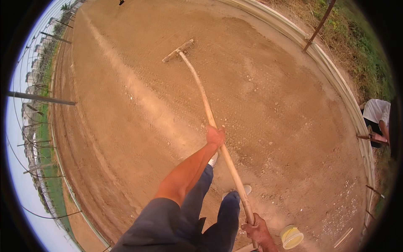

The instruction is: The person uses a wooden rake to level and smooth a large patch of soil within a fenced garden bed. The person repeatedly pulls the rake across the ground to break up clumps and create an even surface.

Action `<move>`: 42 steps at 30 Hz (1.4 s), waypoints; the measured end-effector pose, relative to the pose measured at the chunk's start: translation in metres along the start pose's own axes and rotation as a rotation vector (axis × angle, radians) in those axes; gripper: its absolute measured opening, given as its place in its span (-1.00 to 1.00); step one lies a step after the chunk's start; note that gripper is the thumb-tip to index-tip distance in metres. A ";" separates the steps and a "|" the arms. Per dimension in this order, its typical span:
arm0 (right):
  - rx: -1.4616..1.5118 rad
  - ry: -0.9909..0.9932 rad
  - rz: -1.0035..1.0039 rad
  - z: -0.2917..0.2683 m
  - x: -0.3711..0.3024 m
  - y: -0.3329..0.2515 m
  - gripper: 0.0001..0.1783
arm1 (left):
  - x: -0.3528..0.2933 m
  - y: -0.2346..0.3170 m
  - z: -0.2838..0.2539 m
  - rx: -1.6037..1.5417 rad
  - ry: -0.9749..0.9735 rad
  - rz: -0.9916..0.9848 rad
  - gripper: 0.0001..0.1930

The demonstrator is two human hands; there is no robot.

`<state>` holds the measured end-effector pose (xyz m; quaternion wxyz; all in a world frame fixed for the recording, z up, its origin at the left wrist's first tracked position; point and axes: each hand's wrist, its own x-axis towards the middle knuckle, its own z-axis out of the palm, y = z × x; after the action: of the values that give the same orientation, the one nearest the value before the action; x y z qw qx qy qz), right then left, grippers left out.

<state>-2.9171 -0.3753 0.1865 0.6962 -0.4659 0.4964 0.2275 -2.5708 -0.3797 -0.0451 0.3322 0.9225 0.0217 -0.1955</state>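
Note:
A long-handled rake (202,91) stretches away from me over bare brown soil. Its wide, dirt-coated head (178,51) rests on the ground ahead; any teeth are too small to make out. Partway along the pale wooden handle, my left hand (215,136) is closed around it. My right hand (258,231) grips the handle close to its near end, low by my right leg. Both shoes show partly beneath the handle, one on either side of it.
A pale yellow bucket (291,237) stands right of my right hand, near some thin sticks (343,237). White bits (342,206) dot the soil. Rolled plastic sheeting (323,59) borders the right side, with a person (376,112) beyond it. A post (42,98) stands left.

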 end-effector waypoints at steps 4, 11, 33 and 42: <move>-0.101 0.070 0.193 -0.049 -0.099 0.148 -0.70 | -0.080 -0.007 0.015 -0.204 -0.549 -0.307 -0.60; -0.318 0.431 0.453 -0.008 -0.304 0.390 -0.69 | -0.348 -0.062 0.028 -0.558 -0.926 -0.953 -0.73; 0.034 0.234 0.077 0.099 0.014 0.107 -0.77 | 0.005 -0.016 0.016 -0.595 -0.546 -0.573 -0.75; -0.384 0.415 0.162 0.126 0.000 0.072 -0.59 | -0.031 0.012 -0.024 -0.747 -0.634 -0.683 -0.79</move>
<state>-2.9128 -0.2323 0.1649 0.4581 -0.5848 0.6117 0.2719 -2.5888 -0.3715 -0.0091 0.5426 0.5806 0.2843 -0.5364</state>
